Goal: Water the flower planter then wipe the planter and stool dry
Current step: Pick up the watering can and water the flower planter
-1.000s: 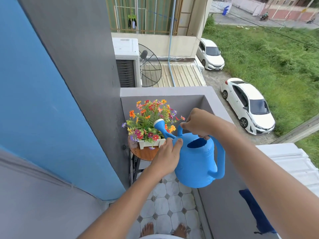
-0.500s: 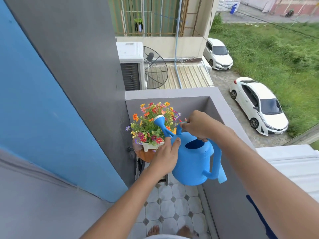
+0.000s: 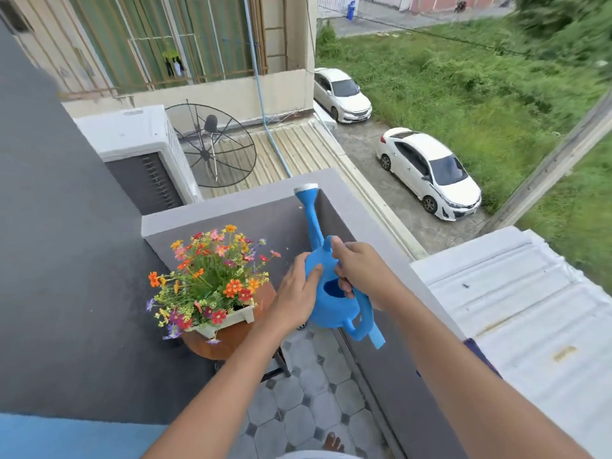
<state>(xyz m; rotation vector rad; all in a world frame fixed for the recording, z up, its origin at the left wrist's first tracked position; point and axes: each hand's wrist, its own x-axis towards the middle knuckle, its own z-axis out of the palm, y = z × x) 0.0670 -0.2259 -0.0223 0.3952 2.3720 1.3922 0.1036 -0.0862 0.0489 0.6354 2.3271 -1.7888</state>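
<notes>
A white planter [image 3: 238, 317] full of mixed orange, red and pink flowers [image 3: 212, 279] sits on a round brown stool [image 3: 228, 341] in the balcony corner. To its right I hold a blue watering can [image 3: 334, 303] upright, its spout [image 3: 309, 210] pointing up and away from the flowers. My right hand [image 3: 359, 271] grips the can's top handle. My left hand [image 3: 298, 293] rests flat against the can's left side. A dark blue cloth [image 3: 482, 354] lies on the wall ledge behind my right forearm, mostly hidden.
A grey parapet wall [image 3: 231, 207] encloses the narrow tiled balcony floor [image 3: 304, 409]. A dark grey wall [image 3: 66, 276] stands close on the left. My bare foot [image 3: 332, 442] shows at the bottom. Below and beyond are an air-conditioner unit [image 3: 139, 150], a satellite dish [image 3: 212, 144] and two white cars.
The can has swung up and to the right, away from the flowers; its spout, which was tipped down into the blooms, now points upward. Both hands stay on it.
</notes>
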